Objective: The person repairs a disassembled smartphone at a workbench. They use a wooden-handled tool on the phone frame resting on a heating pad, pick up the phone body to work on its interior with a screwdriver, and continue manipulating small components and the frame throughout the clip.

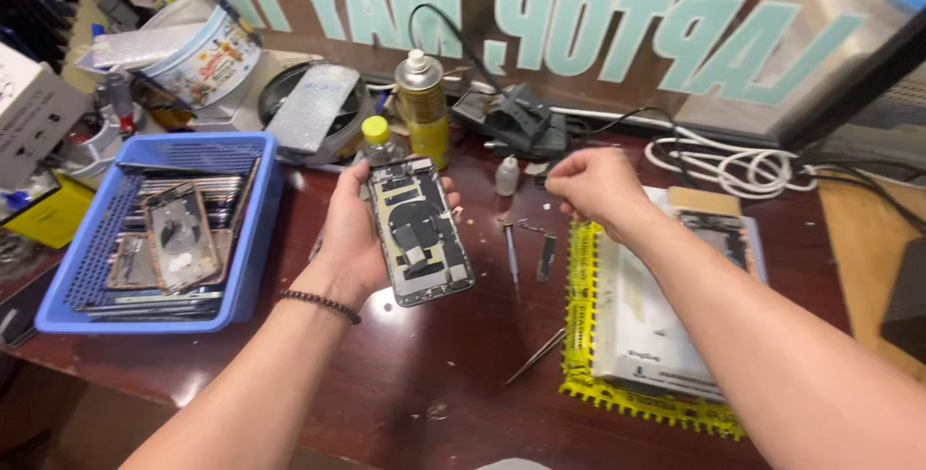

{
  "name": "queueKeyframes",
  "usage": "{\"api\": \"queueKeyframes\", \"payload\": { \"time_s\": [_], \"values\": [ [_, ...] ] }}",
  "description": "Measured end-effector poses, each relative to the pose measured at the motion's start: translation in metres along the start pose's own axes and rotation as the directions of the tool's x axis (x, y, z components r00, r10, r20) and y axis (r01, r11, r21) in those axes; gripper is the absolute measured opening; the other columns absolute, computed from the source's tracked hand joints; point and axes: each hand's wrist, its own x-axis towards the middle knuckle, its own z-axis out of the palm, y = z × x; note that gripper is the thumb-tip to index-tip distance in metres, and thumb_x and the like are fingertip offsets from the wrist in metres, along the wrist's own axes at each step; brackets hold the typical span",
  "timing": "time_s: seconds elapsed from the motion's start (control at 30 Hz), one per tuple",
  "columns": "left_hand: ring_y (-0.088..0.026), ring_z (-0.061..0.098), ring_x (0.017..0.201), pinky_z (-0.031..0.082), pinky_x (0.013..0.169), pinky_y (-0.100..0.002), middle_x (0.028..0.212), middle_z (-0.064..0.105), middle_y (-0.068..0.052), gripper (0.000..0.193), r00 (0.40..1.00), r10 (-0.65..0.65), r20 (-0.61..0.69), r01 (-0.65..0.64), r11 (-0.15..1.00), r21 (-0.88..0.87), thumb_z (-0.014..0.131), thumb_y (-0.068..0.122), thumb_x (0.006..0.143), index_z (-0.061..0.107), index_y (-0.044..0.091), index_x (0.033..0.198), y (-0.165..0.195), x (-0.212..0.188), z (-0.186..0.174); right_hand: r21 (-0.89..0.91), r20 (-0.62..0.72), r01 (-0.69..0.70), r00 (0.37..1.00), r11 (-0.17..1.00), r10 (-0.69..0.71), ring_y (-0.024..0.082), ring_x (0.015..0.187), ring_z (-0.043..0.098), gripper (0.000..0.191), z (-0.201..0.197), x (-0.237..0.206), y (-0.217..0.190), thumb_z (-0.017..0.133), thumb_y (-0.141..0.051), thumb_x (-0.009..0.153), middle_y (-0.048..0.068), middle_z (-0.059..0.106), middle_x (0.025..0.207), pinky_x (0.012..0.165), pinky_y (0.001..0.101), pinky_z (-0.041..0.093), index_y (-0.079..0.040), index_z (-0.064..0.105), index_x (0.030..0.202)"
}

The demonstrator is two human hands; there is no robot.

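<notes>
Here the left hand (352, 234) holds an opened phone (420, 231) above bare tabletop (424, 373).

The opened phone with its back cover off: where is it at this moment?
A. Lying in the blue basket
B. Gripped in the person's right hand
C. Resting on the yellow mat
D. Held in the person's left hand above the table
D: the opened phone lies in the palm of the left hand, raised over the wooden table, while the right hand is closed in a loose fist apart from it, beyond the yellow mat.
</notes>
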Motion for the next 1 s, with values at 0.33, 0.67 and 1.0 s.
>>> {"api": "queueKeyframes", "payload": {
  "time_s": [0.33, 0.67, 1.0],
  "values": [
    [-0.036, 0.070, 0.102, 0.057, 0.093, -0.055, 0.113, 0.070, -0.021, 0.072, 0.991, -0.113, 0.076, 0.117, 0.992, -0.043, 0.031, 0.059, 0.099, 0.061, -0.001, 0.125, 0.026, 0.004, -0.029, -0.600, -0.097, -0.122, 0.992, 0.790, 0.080, 0.034, 0.096, 0.074, 0.032, 0.101, 0.021, 0.119, 0.087, -0.026, 0.070, 0.018, 0.077, 0.097, 0.088, 0.0431, 0.058, -0.008, 0.078, 0.094],
    [-0.037, 0.069, 0.106, 0.056, 0.093, -0.055, 0.119, 0.069, -0.022, 0.067, 0.952, -0.192, 0.240, 0.193, 0.981, 0.022, 0.029, 0.058, 0.102, 0.060, 0.005, 0.130, 0.007, 0.032, -0.007, 0.302, -0.337, 0.324, 0.916, 0.896, -0.218, 0.020, 0.083, 0.076, 0.034, 0.038, 0.010, -0.031, 0.063, -0.003, 0.095, 0.016, 0.077, 0.098, 0.065, 0.0307, 0.066, 0.006, 0.050, 0.124],
    [-0.038, 0.068, 0.107, 0.056, 0.093, -0.054, 0.121, 0.069, -0.022, 0.066, 0.871, -0.273, 0.409, 0.281, 0.959, 0.041, 0.026, 0.057, 0.102, 0.061, 0.011, 0.132, -0.051, 0.041, 0.072, 0.359, -0.411, 0.583, 0.800, 0.729, -0.438, 0.019, 0.089, 0.075, 0.087, -0.035, -0.085, -0.078, 0.059, 0.006, 0.102, 0.012, 0.067, 0.105, 0.068, 0.0345, 0.069, -0.021, 0.005, 0.165]
  ]
}}
